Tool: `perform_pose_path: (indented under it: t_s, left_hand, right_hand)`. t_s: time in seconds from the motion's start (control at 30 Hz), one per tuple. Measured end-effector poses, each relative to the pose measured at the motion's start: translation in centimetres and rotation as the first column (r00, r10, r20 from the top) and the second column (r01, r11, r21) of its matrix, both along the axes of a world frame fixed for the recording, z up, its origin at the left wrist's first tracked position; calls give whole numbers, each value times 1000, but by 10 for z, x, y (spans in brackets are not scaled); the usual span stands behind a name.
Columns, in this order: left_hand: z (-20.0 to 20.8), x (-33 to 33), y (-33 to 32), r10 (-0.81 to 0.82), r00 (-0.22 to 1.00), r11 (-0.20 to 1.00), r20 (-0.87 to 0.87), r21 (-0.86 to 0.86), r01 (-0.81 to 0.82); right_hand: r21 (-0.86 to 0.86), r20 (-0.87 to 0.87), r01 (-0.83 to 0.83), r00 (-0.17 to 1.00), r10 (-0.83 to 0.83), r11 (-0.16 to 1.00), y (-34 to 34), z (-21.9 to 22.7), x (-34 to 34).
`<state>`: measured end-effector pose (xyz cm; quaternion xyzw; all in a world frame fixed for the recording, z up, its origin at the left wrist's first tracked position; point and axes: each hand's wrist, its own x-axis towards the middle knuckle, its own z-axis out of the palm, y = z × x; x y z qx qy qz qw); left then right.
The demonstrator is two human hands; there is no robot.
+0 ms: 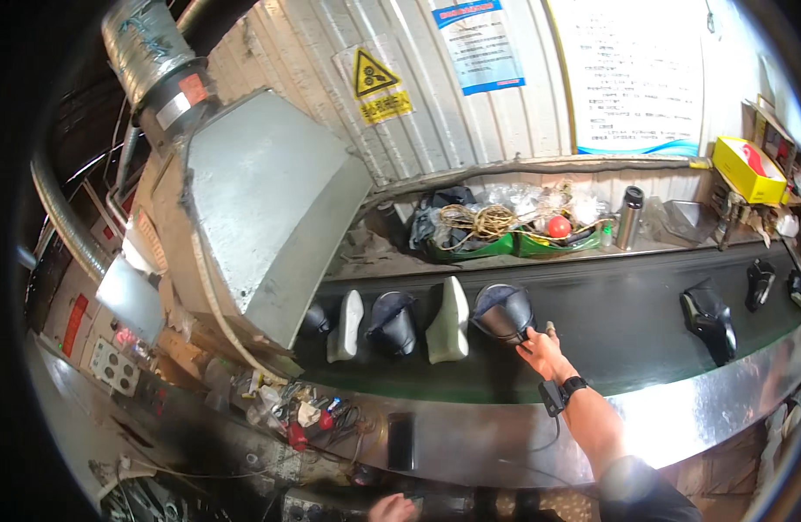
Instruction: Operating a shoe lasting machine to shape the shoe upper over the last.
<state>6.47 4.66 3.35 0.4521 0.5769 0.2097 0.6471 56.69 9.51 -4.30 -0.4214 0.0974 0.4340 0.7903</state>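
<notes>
Could easily go wrong by shoving the black shoe part (502, 313) leftward: may well knock over the pale wedge-shaped sole (450, 320) standing just beside it on the dark conveyor belt (592, 344), and perhaps disturb the second black part (393, 324) beyond. Might also slip or twist askew if taken only by the near right rim, being smooth and glossy. Could snag the thin cable (557, 428) trailing from the wrist device (553, 398) over the metal edge (487, 424), through a quick pull back. With the right grip (541, 352), touches that rim, digits slightly parted; cannot tell whether pinching firmly or merely resting against it. With the left grip (392, 508), hangs low at the bottom border, well apart from the belt, partly cut off; cannot tell whether holding anything.
</notes>
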Motion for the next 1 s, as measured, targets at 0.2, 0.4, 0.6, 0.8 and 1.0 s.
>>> perform_pose_path:
  t_s: [0.2, 0.4, 0.6, 0.8, 1.0]
  left_hand:
    - [-52, 55, 89, -286, 958, 947, 39, 165, 276]
    - [-112, 200, 211, -390, 890, 705, -236, 544, 454]
    - [-123, 343, 249, -223, 742, 776, -632, 346, 527]
    - [-132, 386, 239, -29, 609, 838, -793, 313, 447]
    - [-82, 332, 238, -256, 420, 542, -871, 230, 808]
  right_hand:
    - [77, 98, 11, 995, -18, 997, -135, -1, -24]
    - [359, -162, 66, 987, -8, 931, -323, -37, -117]
    - [31, -46, 311, 950, -309, 950, -374, 25, -226]
    - [132, -71, 525, 851, -520, 841, -362, 74, -279]
    - [161, -51, 500, 865, -499, 851, -356, 79, -266]
